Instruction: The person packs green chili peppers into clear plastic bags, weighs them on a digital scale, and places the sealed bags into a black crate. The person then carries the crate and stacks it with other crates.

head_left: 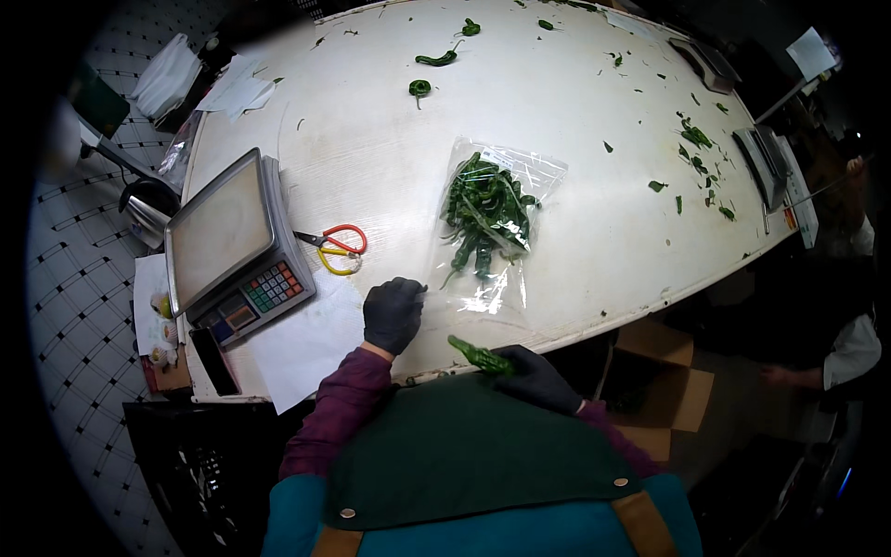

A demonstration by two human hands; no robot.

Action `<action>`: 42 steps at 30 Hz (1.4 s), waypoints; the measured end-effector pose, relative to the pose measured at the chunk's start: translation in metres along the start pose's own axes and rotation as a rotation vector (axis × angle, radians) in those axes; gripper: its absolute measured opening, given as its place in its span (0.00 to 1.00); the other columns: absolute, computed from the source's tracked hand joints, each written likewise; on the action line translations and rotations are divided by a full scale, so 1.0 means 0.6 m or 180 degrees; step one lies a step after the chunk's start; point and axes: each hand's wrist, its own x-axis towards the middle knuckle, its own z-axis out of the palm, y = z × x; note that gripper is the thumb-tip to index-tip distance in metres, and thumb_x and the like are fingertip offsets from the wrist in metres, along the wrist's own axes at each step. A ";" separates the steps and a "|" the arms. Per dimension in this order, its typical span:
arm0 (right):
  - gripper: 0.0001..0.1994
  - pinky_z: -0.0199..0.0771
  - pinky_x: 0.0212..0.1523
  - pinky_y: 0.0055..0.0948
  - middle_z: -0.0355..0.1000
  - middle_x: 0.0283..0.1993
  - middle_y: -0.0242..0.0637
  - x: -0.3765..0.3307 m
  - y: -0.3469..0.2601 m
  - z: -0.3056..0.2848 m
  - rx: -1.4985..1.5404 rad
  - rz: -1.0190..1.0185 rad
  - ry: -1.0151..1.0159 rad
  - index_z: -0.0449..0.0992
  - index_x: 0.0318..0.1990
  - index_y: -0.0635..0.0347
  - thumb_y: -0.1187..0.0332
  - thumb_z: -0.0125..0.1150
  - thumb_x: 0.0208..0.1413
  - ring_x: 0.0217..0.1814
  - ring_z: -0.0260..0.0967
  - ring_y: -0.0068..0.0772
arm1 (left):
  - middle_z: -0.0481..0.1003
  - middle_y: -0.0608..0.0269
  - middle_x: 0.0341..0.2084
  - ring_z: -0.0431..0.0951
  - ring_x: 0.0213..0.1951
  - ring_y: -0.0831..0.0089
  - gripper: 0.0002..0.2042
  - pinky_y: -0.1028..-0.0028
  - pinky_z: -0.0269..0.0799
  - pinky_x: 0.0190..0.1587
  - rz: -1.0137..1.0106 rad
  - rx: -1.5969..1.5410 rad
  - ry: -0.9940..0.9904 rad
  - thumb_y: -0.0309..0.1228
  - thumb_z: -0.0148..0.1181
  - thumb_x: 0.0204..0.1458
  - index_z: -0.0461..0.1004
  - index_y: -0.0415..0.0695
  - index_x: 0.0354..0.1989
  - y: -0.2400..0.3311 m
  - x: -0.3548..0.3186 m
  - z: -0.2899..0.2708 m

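Note:
A clear plastic bag lies flat on the table, filled in its upper part with several wrinkled green peppers. My left hand, in a dark glove, is closed at the bag's near left corner, its fingertips pinching the film. By the table's front edge, my right hand, gloved too, grips a green pepper. The pepper sticks out leftward from the fingers, just below the bag's near end. Whether more than one pepper is in that grip is hard to see.
Scissors with red and yellow handles lie beside a weighing scale at left. Loose peppers and leaf scraps dot the table. A cardboard box stands below at right, near another person's arm.

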 end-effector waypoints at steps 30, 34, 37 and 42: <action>0.14 0.68 0.34 0.31 0.70 0.30 0.41 0.260 0.007 -0.077 -0.0453 -0.1554 0.3587 0.68 0.39 0.65 0.62 0.47 0.53 0.32 0.67 0.36 | 0.65 0.66 0.13 0.68 0.19 0.68 0.07 0.70 0.61 0.23 0.2056 -0.0311 -0.0659 0.35 0.55 0.35 0.66 0.48 0.15 0.032 -0.020 0.006; 0.20 0.64 0.47 0.36 0.65 0.45 0.50 0.182 0.060 -0.041 -0.3280 -0.1713 0.3845 0.63 0.48 0.67 0.68 0.54 0.47 0.48 0.63 0.47 | 0.69 0.61 0.21 0.70 0.24 0.66 0.11 0.69 0.63 0.26 0.2054 -0.0414 -0.1432 0.39 0.57 0.38 0.69 0.46 0.26 0.029 -0.017 -0.012; 0.26 0.60 0.52 0.37 0.62 0.49 0.53 0.057 0.108 -0.003 -0.2305 -0.1198 0.3328 0.60 0.51 0.68 0.74 0.58 0.42 0.52 0.59 0.50 | 0.69 0.57 0.33 0.70 0.27 0.64 0.21 0.68 0.65 0.28 0.1853 -0.0580 -0.1119 0.41 0.60 0.37 0.68 0.45 0.40 0.008 -0.033 -0.028; 0.27 0.59 0.52 0.35 0.63 0.46 0.46 -0.019 0.133 -0.022 -0.1722 -0.1184 0.4260 0.62 0.50 0.67 0.72 0.62 0.39 0.50 0.59 0.43 | 0.63 0.55 0.48 0.69 0.28 0.68 0.22 0.71 0.66 0.26 0.1995 0.0003 -0.0970 0.31 0.58 0.38 0.65 0.48 0.46 0.009 -0.036 0.015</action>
